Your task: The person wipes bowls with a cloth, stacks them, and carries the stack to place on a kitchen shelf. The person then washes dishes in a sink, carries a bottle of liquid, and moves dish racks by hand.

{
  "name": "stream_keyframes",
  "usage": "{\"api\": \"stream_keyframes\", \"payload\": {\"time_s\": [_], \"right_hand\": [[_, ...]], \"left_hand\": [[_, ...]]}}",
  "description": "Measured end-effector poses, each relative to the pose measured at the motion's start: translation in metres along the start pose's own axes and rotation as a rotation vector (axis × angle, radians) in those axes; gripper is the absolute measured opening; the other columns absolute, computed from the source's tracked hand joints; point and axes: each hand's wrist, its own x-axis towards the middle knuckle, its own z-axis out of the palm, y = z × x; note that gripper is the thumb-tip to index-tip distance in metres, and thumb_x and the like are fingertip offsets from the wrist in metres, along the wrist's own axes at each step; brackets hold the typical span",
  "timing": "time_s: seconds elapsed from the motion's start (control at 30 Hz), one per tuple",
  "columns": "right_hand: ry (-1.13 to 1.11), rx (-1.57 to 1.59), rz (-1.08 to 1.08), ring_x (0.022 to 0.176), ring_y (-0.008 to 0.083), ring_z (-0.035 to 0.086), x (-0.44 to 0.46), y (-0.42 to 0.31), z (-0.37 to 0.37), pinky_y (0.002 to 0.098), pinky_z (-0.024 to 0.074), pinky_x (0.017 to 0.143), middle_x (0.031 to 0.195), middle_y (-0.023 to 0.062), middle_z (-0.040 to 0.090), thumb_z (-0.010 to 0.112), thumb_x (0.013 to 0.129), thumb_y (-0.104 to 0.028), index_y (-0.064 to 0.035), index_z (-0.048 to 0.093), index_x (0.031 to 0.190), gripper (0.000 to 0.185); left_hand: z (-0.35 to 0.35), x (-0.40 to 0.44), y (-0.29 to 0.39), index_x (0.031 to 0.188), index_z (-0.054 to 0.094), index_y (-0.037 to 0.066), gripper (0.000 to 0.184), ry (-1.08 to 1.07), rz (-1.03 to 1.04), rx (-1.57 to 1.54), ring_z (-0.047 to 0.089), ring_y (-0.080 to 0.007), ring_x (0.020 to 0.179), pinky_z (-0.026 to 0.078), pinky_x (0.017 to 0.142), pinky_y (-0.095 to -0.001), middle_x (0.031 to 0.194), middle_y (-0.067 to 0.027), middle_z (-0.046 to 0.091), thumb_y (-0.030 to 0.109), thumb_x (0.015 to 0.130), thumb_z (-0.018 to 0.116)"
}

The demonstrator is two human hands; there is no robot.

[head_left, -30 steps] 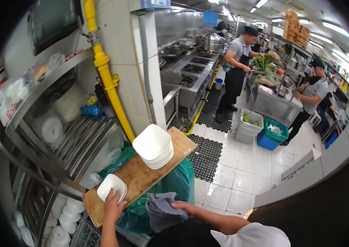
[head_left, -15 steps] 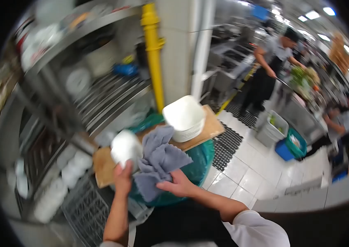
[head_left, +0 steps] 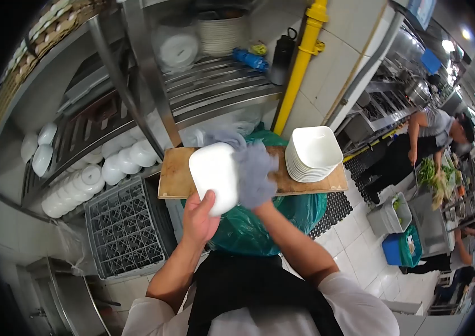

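Observation:
My left hand (head_left: 199, 221) is closed on the near edge of a white square bowl (head_left: 214, 175), the thumb lying on its smooth face. The bowl is tilted above a wooden board (head_left: 174, 175). Against its right side sits a grey cloth (head_left: 257, 171), blurred by motion. The cloth covers most of my right hand (head_left: 263, 208), which grips it from below; the fingers are hidden. On the right end of the board stands a stack of similar white square bowls (head_left: 317, 150).
Under the board is a bin with a green plastic bag (head_left: 243, 232). To the left are a grey dish rack (head_left: 122, 227) and shelved white bowls (head_left: 92, 175). A yellow pipe (head_left: 299, 67) rises behind. At right, a person (head_left: 422, 140) works beside greens.
The view has swung left, so the shelves and rack show more. The bowl has turned more upright toward me, and the cloth has shifted against its right side.

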Motion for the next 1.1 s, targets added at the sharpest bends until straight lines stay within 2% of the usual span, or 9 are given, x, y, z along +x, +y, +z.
{"api": "stream_keyframes", "payload": {"time_s": [0.07,0.13,0.23,0.37,0.47,0.63,0.77,0.93,1.1], "right_hand": [[-0.084,-0.248,-0.051,0.106,0.0252,0.052,-0.025,-0.035,0.003,0.0363,0.0424,0.089,0.111,0.0143,0.054,0.056,0.083,-0.016,-0.0006,0.050,0.118,0.038],[-0.106,0.344,0.450,0.109,0.0262,0.051,-0.068,-0.038,0.023,0.0326,0.0399,0.092,0.116,0.0151,0.055,0.058,0.083,-0.016,-0.0006,0.052,0.117,0.039],[-0.036,0.383,0.786,0.097,0.0236,0.057,-0.065,-0.065,-0.003,0.0328,0.0437,0.085,0.103,0.0142,0.062,0.059,0.082,-0.015,0.0017,0.056,0.110,0.033],[-0.259,0.580,0.721,0.091,0.0178,0.058,-0.072,-0.056,-0.043,0.0315,0.0452,0.081,0.095,0.0125,0.064,0.062,0.082,-0.018,0.0021,0.059,0.106,0.032],[-0.315,0.539,0.820,0.091,0.0151,0.057,-0.104,-0.061,-0.059,0.0306,0.0447,0.081,0.097,0.0112,0.064,0.064,0.081,-0.021,0.0012,0.059,0.107,0.034],[-0.239,0.550,0.955,0.092,0.0149,0.057,-0.132,-0.064,-0.094,0.0297,0.0433,0.084,0.100,0.0092,0.064,0.066,0.080,-0.022,0.0006,0.059,0.107,0.036],[-0.098,0.545,1.002,0.094,0.0164,0.057,-0.160,-0.055,-0.108,0.0302,0.0430,0.085,0.102,0.0077,0.063,0.066,0.080,-0.020,0.0018,0.058,0.109,0.037],[0.076,0.728,1.097,0.094,0.0170,0.057,-0.164,-0.066,-0.122,0.0309,0.0445,0.085,0.105,0.0076,0.062,0.066,0.080,-0.017,0.0031,0.053,0.115,0.042],[-0.038,0.710,1.158,0.091,0.0144,0.057,-0.155,-0.070,-0.126,0.0292,0.0459,0.080,0.101,0.0081,0.062,0.066,0.079,-0.017,0.0031,0.056,0.110,0.038]], "left_hand": [[-0.001,0.007,-0.003,0.116,0.054,-0.002,0.030,0.080,0.018,0.010,0.056,-0.0185,0.104,0.042,0.091,-0.0337,0.115,-0.0107,0.058,0.016,0.092,0.051],[0.001,0.014,-0.007,0.113,0.056,-0.001,0.028,0.151,0.004,0.147,0.056,-0.0139,0.099,0.042,0.088,-0.0290,0.109,-0.0073,0.060,0.017,0.092,0.052],[-0.012,0.032,-0.020,0.111,0.057,-0.001,0.028,0.105,-0.031,0.347,0.054,-0.0094,0.092,0.042,0.082,-0.0241,0.103,-0.0031,0.060,0.018,0.091,0.054],[0.016,0.067,-0.039,0.109,0.059,-0.001,0.025,-0.059,0.059,0.545,0.055,-0.0078,0.089,0.045,0.076,-0.0246,0.100,-0.0020,0.061,0.015,0.091,0.053],[0.060,0.092,-0.039,0.107,0.061,0.003,0.023,-0.304,-0.196,1.062,0.059,-0.0137,0.090,0.046,0.076,-0.0262,0.101,-0.0053,0.064,0.016,0.090,0.052],[0.108,0.143,-0.100,0.112,0.056,0.002,0.031,-0.846,0.704,1.552,0.060,-0.0291,0.092,0.047,0.082,-0.0377,0.098,-0.0180,0.061,0.023,0.090,0.048],[0.126,0.162,-0.135,0.111,0.054,0.003,0.028,-1.065,0.246,1.802,0.056,-0.0331,0.096,0.046,0.082,-0.0432,0.107,-0.0145,0.058,0.020,0.091,0.043],[0.120,0.163,-0.146,0.111,0.052,0.004,0.030,-1.153,0.216,1.872,0.055,-0.0352,0.099,0.045,0.084,-0.0450,0.111,-0.0137,0.056,0.024,0.092,0.043],[0.115,0.157,-0.154,0.123,0.045,0.003,0.045,-1.114,0.120,1.946,0.044,-0.0405,0.117,0.034,0.098,-0.0471,0.129,-0.0185,0.046,0.035,0.093,0.038]]}}
